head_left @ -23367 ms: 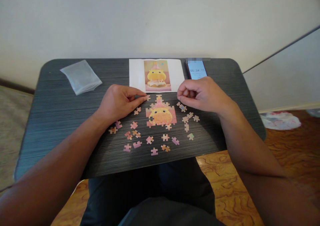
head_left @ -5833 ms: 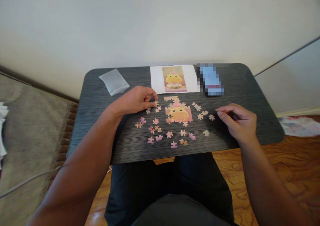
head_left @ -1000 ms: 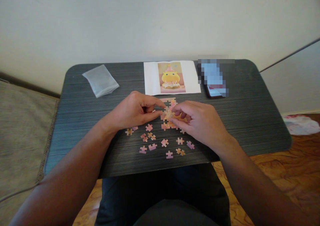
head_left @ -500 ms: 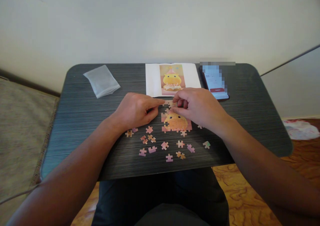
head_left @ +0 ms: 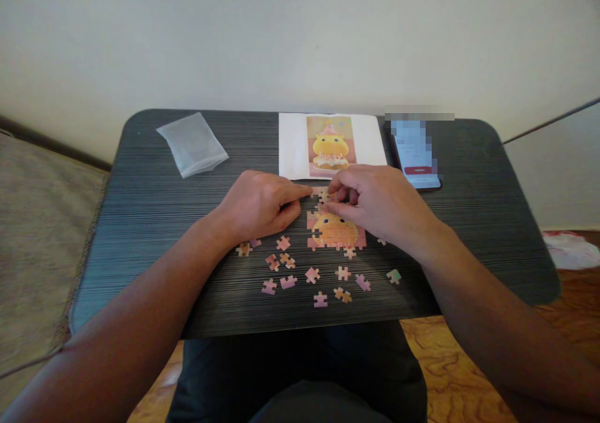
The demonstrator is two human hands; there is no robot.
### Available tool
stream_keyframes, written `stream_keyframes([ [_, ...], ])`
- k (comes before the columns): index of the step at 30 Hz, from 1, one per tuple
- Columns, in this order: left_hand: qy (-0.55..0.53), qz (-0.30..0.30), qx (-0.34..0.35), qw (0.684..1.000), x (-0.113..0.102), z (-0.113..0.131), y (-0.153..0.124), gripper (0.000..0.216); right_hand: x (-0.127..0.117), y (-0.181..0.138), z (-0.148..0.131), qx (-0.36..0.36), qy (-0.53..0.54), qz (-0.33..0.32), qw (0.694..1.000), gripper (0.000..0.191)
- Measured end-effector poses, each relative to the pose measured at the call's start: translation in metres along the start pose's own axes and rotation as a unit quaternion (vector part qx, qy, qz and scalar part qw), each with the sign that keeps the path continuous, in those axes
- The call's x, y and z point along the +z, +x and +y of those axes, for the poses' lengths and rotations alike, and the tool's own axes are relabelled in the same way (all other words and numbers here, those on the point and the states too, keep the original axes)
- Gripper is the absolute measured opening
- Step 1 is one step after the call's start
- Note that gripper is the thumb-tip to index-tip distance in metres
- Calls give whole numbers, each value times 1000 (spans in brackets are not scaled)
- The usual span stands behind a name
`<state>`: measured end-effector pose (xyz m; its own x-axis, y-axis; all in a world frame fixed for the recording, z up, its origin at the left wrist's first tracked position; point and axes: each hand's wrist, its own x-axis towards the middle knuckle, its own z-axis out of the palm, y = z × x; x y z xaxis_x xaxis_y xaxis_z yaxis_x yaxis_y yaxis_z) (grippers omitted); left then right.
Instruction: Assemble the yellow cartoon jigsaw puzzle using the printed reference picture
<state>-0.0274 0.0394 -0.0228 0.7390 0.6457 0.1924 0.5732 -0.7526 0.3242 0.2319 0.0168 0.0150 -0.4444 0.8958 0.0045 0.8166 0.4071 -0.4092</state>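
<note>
A partly joined jigsaw puzzle (head_left: 336, 230) shows a yellow animal face on pink and lies on the dark table in front of me. My left hand (head_left: 265, 203) is at its upper left, index finger stretched out to touch the top row and the other fingers bent. Over the upper right, my right hand (head_left: 370, 197) pinches at a puzzle piece (head_left: 324, 194) in that top row, between thumb and index finger; the fingers partly hide it. Loose pieces lie nearer to me, among them a pink piece (head_left: 283, 243) and a purple piece (head_left: 320, 299).
Behind the puzzle lies a white sheet (head_left: 293, 145) printed with the same animal picture. A phone (head_left: 415, 154) lies to its right, its screen lit and partly blurred. At the table's (head_left: 140, 223) far left is a clear plastic bag (head_left: 193, 145). The wall rises behind.
The camera view has shifted slightly, so the table things appear a little to the right. Both hands keep nearly the same place and pose at the puzzle's top row.
</note>
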Motion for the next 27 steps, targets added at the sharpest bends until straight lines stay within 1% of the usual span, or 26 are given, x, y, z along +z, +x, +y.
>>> stream_keyframes([
  [10, -4, -7, -3, 1000, -2, 1, 0, 43, 2, 0, 1, -2, -12, 2, 1000, 9],
  [12, -8, -10, -1, 1000, -2, 1, 0, 42, 0, -1, 1, 1, -5, 6, 1000, 9],
  [16, -15, 6, 12, 1000, -1, 0, 0, 42, -7, -5, 7, 1, 19, 17, 1000, 3],
  [19, -25, 9, 26, 999, 0, 1, -1, 40, -9, -8, 13, -8, 49, 24, 998, 7],
  [22, -28, -6, 47, 998, -2, 4, 0, 39, -7, -10, 18, -28, 69, 24, 997, 14],
  [27, -18, -25, 65, 997, -5, 9, 1, 41, 2, -12, 25, -92, 64, 27, 993, 23],
])
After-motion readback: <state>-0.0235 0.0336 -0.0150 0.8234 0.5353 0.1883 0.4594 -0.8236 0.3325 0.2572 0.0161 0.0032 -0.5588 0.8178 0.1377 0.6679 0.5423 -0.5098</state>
